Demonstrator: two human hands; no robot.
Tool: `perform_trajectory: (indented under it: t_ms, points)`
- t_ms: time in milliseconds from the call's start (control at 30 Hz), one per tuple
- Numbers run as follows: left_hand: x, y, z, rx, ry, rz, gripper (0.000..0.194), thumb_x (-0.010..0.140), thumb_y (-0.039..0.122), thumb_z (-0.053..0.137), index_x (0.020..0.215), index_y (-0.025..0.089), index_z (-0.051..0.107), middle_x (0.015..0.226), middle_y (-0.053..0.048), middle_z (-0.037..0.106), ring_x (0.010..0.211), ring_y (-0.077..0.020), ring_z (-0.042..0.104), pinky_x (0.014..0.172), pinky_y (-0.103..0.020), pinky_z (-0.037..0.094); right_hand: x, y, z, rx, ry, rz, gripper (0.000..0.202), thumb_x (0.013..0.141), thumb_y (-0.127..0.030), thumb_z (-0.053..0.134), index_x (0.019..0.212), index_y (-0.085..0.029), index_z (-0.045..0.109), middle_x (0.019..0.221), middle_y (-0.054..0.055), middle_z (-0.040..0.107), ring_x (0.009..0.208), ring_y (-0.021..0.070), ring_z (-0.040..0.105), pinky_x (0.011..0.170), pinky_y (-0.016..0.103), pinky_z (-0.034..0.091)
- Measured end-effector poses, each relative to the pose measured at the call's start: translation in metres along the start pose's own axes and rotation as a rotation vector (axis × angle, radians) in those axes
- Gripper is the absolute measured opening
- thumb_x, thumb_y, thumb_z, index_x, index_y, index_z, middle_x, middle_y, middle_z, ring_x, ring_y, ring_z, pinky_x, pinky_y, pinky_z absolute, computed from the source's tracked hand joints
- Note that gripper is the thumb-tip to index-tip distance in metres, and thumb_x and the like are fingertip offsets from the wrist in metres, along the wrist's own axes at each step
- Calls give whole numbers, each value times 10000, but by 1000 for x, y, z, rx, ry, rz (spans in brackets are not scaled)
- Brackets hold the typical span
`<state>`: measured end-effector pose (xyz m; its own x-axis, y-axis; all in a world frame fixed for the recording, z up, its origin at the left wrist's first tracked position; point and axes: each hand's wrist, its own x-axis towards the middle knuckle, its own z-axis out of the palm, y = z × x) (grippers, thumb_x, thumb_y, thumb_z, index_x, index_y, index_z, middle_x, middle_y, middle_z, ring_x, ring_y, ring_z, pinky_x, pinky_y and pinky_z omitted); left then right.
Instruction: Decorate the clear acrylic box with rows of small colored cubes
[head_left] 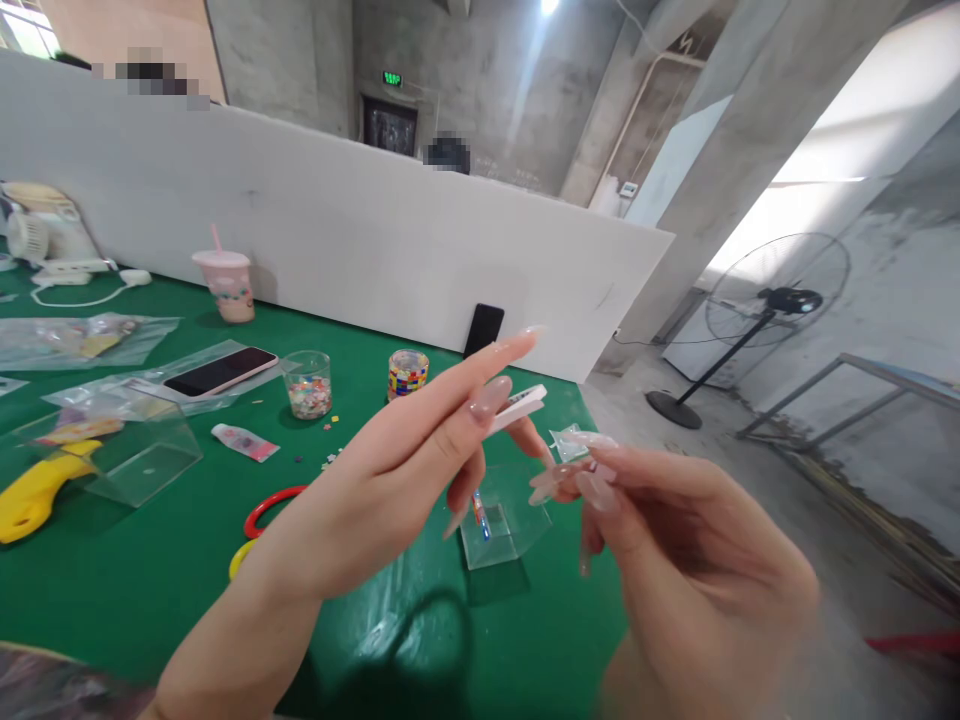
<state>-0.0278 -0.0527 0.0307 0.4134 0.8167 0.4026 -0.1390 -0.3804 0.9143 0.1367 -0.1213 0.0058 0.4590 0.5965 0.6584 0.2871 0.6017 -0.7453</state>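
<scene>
My left hand [405, 460] is closed around a small white flat piece [517, 408], pinched between thumb and fingers; its upper face carries dark marks. To its right, the thumb and forefinger of my right hand [675, 540] press together in a pinch. Whatever sits between those fingertips is too small to name. The fingertips of both hands come close to each other. Below them, a clear open box [491, 560] stands on the green table [390, 620], with a colourful strip inside or behind it. A small clear packet [570, 443] lies just beyond my right fingertips.
Scissors with red and yellow handles [274, 505] lie partly behind my left forearm. Farther off are a cup of beads [310, 395], a colourful roll [408, 375], a tube [246, 442], phones [221, 371], a yellow tool [45, 490] and a pink tumbler [229, 285]. A white partition [337, 240] borders the table.
</scene>
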Motion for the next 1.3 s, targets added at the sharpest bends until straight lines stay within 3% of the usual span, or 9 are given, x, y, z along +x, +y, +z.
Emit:
perform_trajectory:
  t_ms: [100, 267, 433, 667, 933, 1100, 1300]
  points:
    - [2, -2, -6, 44, -99, 22, 376, 1182, 342, 542, 1510, 410, 713, 672, 44, 615, 601, -107, 594, 501, -176, 449, 2, 2, -4, -64, -64, -63, 341, 969, -79, 812, 1079, -392, 890, 943, -46, 902, 762, 179, 852, 675, 276, 713]
    - [4, 5, -2, 43, -92, 1, 171, 1179, 387, 564, 1224, 319, 715, 687, 74, 599, 539, -72, 502, 436, -158, 357, 10, 8, -14, -155, -231, -174, 402, 989, -50, 781, 1165, -405, 851, 989, -73, 897, 764, 135, 820, 657, 227, 671]
    - [8, 7, -1, 104, -100, 86, 120, 1146, 295, 575, 1231, 296, 659, 649, 96, 547, 586, -80, 571, 535, -144, 458, 9, 8, -15, -146, -278, -147, 390, 979, -54, 797, 1147, -402, 846, 980, -76, 881, 783, 124, 810, 684, 211, 678]
    - [8, 7, -7, 182, -137, 117, 159, 1083, 288, 676, 1242, 289, 695, 614, 101, 561, 533, -105, 566, 496, -203, 445, 11, 2, -17, -192, -380, -161, 375, 959, -43, 790, 1120, -378, 839, 941, -78, 884, 736, 109, 810, 687, 173, 665]
    - [7, 6, -9, 307, -201, 155, 235, 1091, 329, 686, 1310, 267, 743, 683, 76, 678, 553, -118, 599, 483, -244, 433, 13, -4, -16, -260, -399, -149, 264, 953, -60, 771, 1015, -311, 821, 889, -107, 885, 665, 66, 785, 663, 107, 623]
    - [8, 6, -7, 336, -244, 168, 250, 1123, 348, 637, 1315, 230, 746, 666, 75, 709, 540, -114, 621, 532, -223, 500, 15, -6, -16, -298, -406, -161, 164, 941, -122, 819, 943, -286, 823, 805, -95, 871, 595, 85, 761, 569, 130, 590]
    - [9, 6, -9, 356, -252, 167, 255, 1117, 328, 628, 1329, 244, 743, 678, 67, 726, 525, -113, 619, 504, -209, 473, 19, -11, -15, -314, -415, -165, 149, 937, -124, 800, 898, -267, 817, 772, -79, 870, 564, 103, 770, 534, 142, 588]
